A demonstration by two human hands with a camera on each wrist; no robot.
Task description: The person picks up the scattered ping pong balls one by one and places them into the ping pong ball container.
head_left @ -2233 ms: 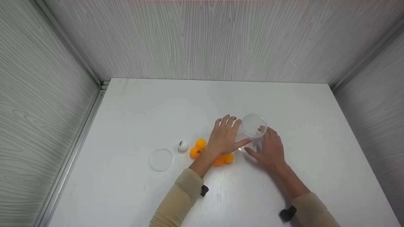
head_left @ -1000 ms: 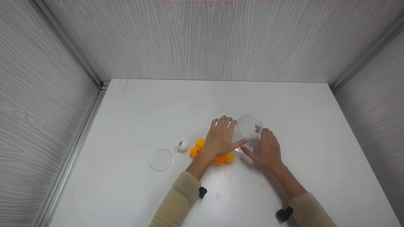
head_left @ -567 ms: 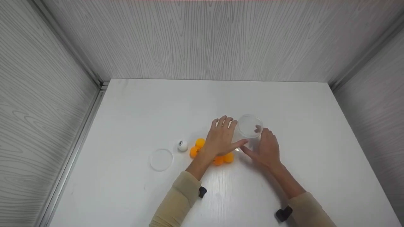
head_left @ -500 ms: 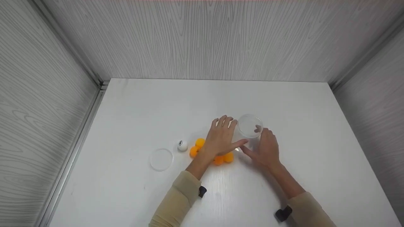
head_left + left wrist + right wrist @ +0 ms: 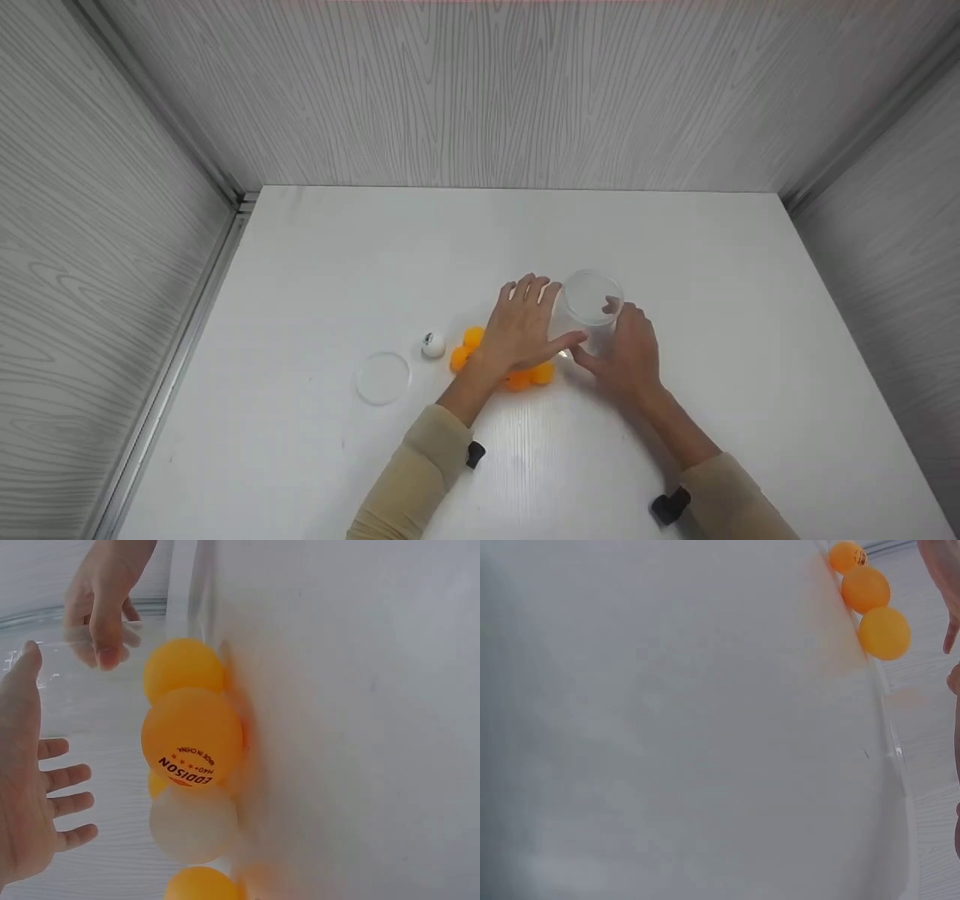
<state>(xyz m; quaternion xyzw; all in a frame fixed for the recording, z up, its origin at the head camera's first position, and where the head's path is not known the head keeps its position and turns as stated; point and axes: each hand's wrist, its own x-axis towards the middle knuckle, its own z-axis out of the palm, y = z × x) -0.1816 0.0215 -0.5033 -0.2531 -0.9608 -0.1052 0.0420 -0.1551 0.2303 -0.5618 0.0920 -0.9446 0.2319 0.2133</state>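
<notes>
A clear plastic jar (image 5: pixel 592 300) stands upright on the white table between the two hands. My right hand (image 5: pixel 631 352) grips its right side, thumb at the near side and fingertips showing through the clear wall. My left hand (image 5: pixel 519 326) is held at the jar's left, fingers straight and spread; contact with the wall cannot be made out. Under and around the left forearm lie several orange table tennis balls (image 5: pixel 541 373), partly hidden. The left wrist view shows a printed orange ball (image 5: pixel 191 739) and a white ball (image 5: pixel 195 825) close by.
A round transparent lid (image 5: pixel 383 378) lies flat at the left. Between it and the orange balls is a white table tennis ball (image 5: pixel 433 345). Grey wood-grain panels (image 5: pixel 480 97) enclose the table's back and sides.
Both hands and the jar have shifted slightly left since the earliest frame. Since then they have stayed almost still. The balls and lid have not moved.
</notes>
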